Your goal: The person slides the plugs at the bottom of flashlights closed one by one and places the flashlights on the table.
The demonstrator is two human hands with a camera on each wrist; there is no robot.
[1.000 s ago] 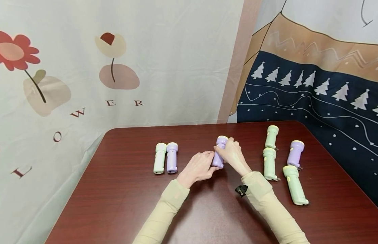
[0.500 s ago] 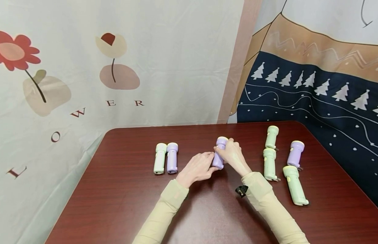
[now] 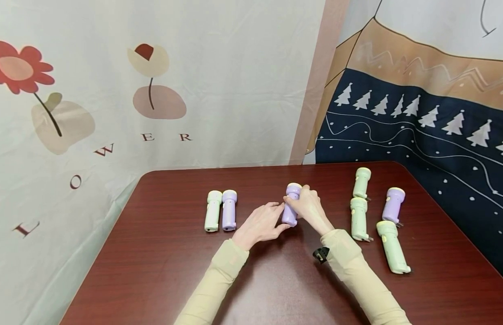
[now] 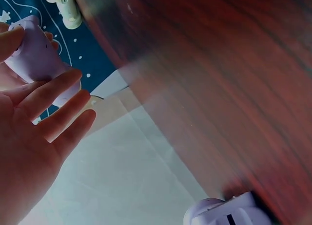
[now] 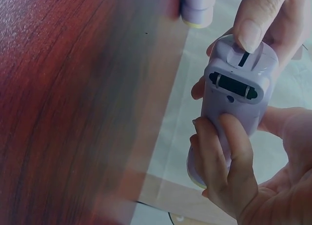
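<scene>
Over the middle of the table, both hands are on one purple flashlight (image 3: 289, 216) with a pale yellow rim at its head. My right hand (image 3: 310, 205) grips it around the upper body, thumb on one side and fingers on the other. At the tail, the left hand (image 3: 259, 223) holds it, and in the right wrist view its thumb (image 5: 251, 35) presses the end beside a narrow dark slot. A dark recess (image 5: 233, 85) with two metal prongs lying in it faces that camera. The left wrist view shows the left fingers (image 4: 63, 115) fairly straight along the flashlight.
On the left, a green flashlight (image 3: 212, 212) and a purple flashlight (image 3: 229, 212) lie side by side. To the right lie green flashlights (image 3: 358, 219) and another purple flashlight (image 3: 393, 205), some with prongs sticking out. Printed cloths hang behind the table (image 3: 154, 271).
The held flashlight and both hands have shifted very slightly to the left and nearer. The other flashlights have stayed where they were.
</scene>
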